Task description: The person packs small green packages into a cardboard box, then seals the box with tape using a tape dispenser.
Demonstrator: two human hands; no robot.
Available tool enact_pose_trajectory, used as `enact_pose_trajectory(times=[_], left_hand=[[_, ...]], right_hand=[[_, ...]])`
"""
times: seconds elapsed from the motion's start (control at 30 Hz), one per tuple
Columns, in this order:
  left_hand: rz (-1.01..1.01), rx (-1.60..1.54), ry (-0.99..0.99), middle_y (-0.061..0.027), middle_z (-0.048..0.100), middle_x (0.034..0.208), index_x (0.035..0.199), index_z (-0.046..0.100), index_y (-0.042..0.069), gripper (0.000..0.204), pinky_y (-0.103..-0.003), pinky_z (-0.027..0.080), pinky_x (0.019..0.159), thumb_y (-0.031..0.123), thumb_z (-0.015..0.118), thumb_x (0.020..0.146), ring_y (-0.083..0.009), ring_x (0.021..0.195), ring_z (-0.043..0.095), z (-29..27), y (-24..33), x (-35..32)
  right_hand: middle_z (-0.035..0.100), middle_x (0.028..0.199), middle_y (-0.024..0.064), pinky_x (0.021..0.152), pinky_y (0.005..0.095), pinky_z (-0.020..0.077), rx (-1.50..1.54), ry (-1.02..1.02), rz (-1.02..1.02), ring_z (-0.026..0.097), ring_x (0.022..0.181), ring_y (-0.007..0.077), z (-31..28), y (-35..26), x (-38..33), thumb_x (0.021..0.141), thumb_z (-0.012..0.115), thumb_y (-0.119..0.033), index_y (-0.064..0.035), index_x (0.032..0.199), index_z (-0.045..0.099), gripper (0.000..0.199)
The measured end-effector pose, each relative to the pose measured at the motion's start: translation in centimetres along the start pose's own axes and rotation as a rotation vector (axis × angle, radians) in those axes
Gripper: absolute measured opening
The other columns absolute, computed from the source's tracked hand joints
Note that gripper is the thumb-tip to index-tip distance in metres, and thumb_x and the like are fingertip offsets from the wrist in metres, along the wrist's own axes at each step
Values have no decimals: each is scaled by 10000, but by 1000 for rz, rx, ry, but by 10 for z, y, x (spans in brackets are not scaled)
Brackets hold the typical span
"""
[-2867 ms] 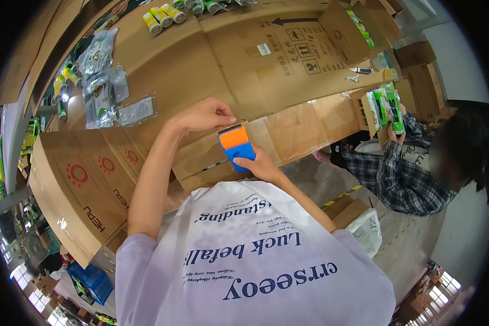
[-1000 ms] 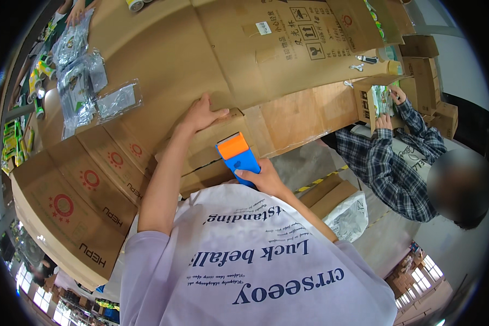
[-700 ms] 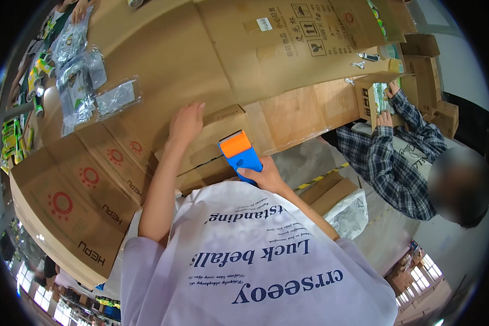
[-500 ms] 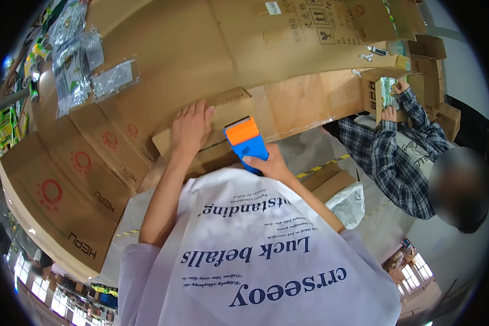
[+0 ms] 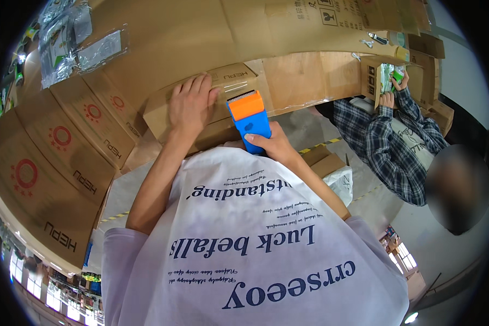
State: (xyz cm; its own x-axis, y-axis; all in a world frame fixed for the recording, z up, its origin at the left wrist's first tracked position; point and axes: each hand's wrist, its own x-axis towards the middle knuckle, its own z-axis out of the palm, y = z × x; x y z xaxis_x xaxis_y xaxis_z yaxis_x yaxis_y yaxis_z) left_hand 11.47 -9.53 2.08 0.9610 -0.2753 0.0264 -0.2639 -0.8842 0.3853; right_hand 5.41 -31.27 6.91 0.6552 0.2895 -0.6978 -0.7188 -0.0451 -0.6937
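Low at the table's near edge lies a brown carton (image 5: 160, 111). My left hand (image 5: 193, 106) rests on its upper face, palm down, fingers stretched out. In my right hand (image 5: 277, 141) is a blue tape dispenser (image 5: 247, 111) with an orange head and a dark toothed edge, the thumb along its body. The toothed end points away from me, over the carton's right part. A shiny strip, which looks like clear tape, crosses the carton's face just beyond it. The carton's near side is partly hidden behind the dispenser and my shirt.
Several flat-faced cartons (image 5: 65, 136) stand in a row at left. Clear plastic bags (image 5: 100, 49) lie on the cardboard-covered surface (image 5: 190, 38) beyond. At right a co-worker in a plaid shirt (image 5: 375, 144) handles a green-and-white package in an open carton (image 5: 370, 84).
The view has shifted, and more of the carton's upper face shows. My left hand lies flatter and farther onto it. The dispenser stays in my right hand. The co-worker's hand now holds something green.
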Motion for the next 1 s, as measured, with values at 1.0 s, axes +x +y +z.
enact_pose_trajectory(times=[1.0], left_hand=[[278, 277, -335, -202, 314, 1499, 1417, 380, -6, 982, -555, 246, 1057, 685, 597, 754, -345, 1355, 310, -19, 41, -35]], right_hand=[[637, 742, 59, 627, 268, 477, 86, 137, -100, 587, 648, 127, -4, 12, -33, 829, 701, -305, 0, 840, 662, 308]])
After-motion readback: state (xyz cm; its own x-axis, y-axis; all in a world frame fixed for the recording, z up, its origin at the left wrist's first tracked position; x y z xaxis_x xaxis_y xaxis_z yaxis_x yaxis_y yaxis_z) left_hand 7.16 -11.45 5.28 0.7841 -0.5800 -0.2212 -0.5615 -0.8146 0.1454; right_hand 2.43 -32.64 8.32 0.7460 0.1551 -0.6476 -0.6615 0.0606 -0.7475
